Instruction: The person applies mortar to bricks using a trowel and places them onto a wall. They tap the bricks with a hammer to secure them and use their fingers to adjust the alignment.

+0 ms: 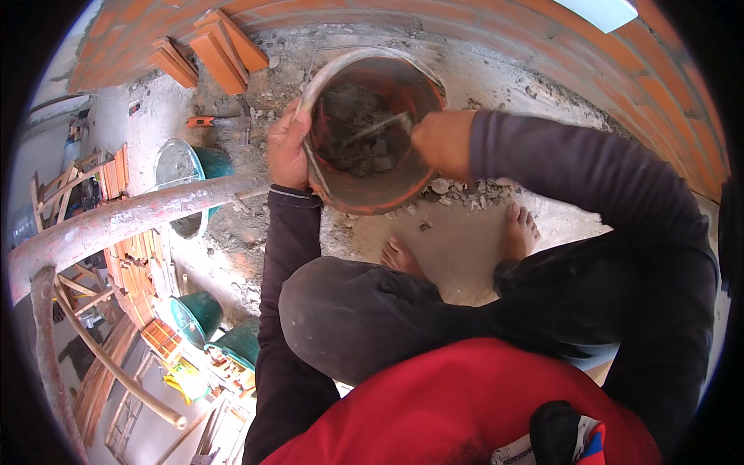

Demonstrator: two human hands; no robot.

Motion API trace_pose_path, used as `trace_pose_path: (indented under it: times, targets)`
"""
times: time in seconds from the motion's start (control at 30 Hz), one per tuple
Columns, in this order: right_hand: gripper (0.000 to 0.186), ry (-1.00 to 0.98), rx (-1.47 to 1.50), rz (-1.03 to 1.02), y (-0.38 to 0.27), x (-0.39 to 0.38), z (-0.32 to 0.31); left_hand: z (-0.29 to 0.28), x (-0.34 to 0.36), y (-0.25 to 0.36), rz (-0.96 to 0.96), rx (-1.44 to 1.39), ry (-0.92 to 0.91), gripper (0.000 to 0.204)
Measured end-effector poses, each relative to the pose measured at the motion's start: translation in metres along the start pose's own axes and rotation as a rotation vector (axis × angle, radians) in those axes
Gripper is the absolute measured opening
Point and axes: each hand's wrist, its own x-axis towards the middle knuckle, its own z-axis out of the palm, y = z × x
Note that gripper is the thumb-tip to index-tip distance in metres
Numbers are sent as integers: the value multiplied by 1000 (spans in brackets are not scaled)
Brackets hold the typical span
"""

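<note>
An orange bucket (370, 195) caked with grey mortar is held tilted toward me, and lumps of mortar lie inside it. My left hand (287, 147) grips its left rim. Over the right rim, my right hand (442, 141) holds a trowel (380, 125) whose metal blade reaches into the mortar. My bare feet (518, 231) stand on the dusty floor below the bucket.
A red brick wall (635, 70) curves along the top and right. Loose bricks (221, 50) lie at the upper left, near a hammer (217, 122). A rusty scaffold pipe (132, 217) crosses the left side. Green buckets (198, 167) stand beyond it, with a drop below.
</note>
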Motion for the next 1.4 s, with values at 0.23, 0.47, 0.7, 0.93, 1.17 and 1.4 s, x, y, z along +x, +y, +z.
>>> trace_pose_path:
  times: [0.23, 0.47, 0.7, 0.93, 1.17, 1.4]
  targets:
    - [19, 196, 138, 100, -10, 14, 60, 8, 2, -3, 31, 48, 3, 30]
    - [16, 169, 140, 21, 14, 5, 5, 8, -2, -9, 84, 54, 16, 28]
    - [20, 25, 13, -39, -45, 17, -16, 17, -2, -10, 2, -1, 86, 25]
    - [20, 218, 32, 72, -3, 5, 11, 14, -1, -3, 57, 150, 114, 27]
    - [25, 103, 29, 109, 17, -2, 48, 27, 1, 8, 121, 247, 113, 26]
    - [37, 50, 571, 172, 10, -5, -13, 30, -5, 6, 138, 325, 108, 24]
